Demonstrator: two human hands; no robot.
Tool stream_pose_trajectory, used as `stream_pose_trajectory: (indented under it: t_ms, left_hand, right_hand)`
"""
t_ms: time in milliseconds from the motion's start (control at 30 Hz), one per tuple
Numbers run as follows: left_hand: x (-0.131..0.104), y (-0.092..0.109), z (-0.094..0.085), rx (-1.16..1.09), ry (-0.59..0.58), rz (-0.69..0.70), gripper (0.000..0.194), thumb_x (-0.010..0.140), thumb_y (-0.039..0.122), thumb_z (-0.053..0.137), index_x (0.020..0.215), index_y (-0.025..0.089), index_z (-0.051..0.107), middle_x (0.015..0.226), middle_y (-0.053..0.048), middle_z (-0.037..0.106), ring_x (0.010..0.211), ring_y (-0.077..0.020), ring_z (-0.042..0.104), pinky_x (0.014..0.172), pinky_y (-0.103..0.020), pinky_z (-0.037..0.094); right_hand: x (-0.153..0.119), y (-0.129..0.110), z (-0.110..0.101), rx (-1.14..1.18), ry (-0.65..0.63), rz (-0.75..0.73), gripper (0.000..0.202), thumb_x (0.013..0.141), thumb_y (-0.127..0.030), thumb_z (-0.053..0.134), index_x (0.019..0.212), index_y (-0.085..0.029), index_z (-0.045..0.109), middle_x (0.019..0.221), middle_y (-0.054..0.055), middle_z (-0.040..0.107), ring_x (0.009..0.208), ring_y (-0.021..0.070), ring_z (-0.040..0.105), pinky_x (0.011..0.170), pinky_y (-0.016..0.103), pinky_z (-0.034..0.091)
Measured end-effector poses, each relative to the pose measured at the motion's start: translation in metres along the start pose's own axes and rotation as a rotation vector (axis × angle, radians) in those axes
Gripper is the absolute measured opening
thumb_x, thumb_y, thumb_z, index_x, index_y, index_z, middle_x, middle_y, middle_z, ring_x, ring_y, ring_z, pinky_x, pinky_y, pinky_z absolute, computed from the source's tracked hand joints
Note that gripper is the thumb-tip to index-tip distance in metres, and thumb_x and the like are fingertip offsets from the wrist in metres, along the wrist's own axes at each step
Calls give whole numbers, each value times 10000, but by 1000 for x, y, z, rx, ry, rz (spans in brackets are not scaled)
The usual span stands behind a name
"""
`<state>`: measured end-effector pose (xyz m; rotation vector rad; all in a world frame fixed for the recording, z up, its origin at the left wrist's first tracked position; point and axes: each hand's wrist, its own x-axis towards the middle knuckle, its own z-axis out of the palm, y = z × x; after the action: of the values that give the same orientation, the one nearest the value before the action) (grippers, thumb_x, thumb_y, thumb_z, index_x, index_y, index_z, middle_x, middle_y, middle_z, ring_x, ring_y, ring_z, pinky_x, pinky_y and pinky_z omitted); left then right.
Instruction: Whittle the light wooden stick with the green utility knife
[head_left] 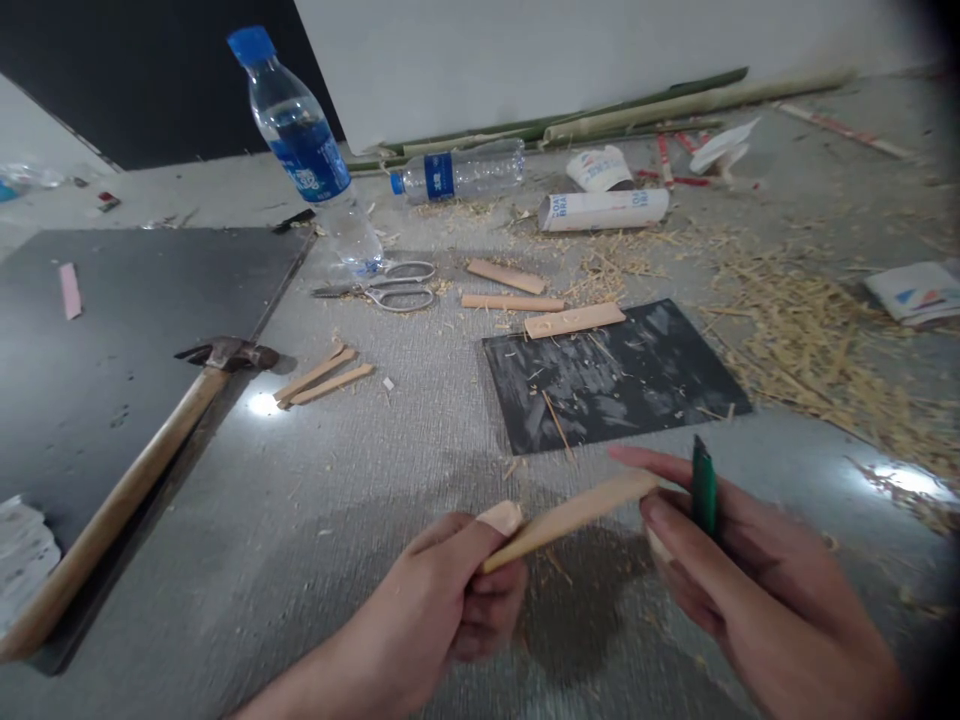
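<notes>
Low in the middle of the head view, my left hand (465, 585) is closed on the near end of a pale wooden strip (577, 512), with the thumb on top. The strip tilts up to the right, its far end at the fingertips of my right hand (742, 560). A green-handled tool (703, 488) sits between the thumb and fingers of that hand; its lower part is hidden. Beyond the hands lies a black sheet (615, 385) with scuff marks and shavings, and a flat wooden piece (576, 320) rests on its back edge.
A hammer (150, 465) lies left, near thin wood pieces (330, 382). Scissors (397, 290) lie beside an upright water bottle (304, 150). Another bottle (480, 172) lies behind. Wood shavings (810, 330) cover the floor at right; bamboo poles (675, 108) run along the wall.
</notes>
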<state>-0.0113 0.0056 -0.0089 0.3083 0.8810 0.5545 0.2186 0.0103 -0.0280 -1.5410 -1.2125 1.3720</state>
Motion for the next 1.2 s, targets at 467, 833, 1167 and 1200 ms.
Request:
stream_pose_trajectory:
  t_ms: [467,833,1167,1200]
  left_hand:
    - [2,-5,7,39,267,150,574,789,683,715,653,212,416,577,97,308,507,-70,243,486,-212,243]
    - [2,-12,13,40,247,86,668,728,784,679,561,224,355,465,105,260,401,-42,181,390,-204,127]
    - [3,-5,18,-1,219,142,725,655,839,693,529,215,344,440,107,248,372,-23,176,357,-179,112]
    - [3,-5,18,-13,236,145,728,636,836,712,537,212,352,451,107,263,385,-22,183,364,-175,121]
  right_hand:
    - [-23,-6,30,-717,-244,-779,289,1062,-193,408,1272,-246,599,915,37,773,664,146,763,542,192,597]
    - [-9,0,15,-863,-3,-691,317,1026,-189,402,1194,-246,665,900,30,787,693,174,772,517,244,560]
    - [-16,-23,22,-818,310,-694,138,1042,-284,526,1089,-274,655,876,5,788,651,143,750,556,217,551]
    - [-18,-21,26,-788,235,-699,145,1048,-286,515,1101,-281,650,876,3,785,655,142,755,539,212,550]
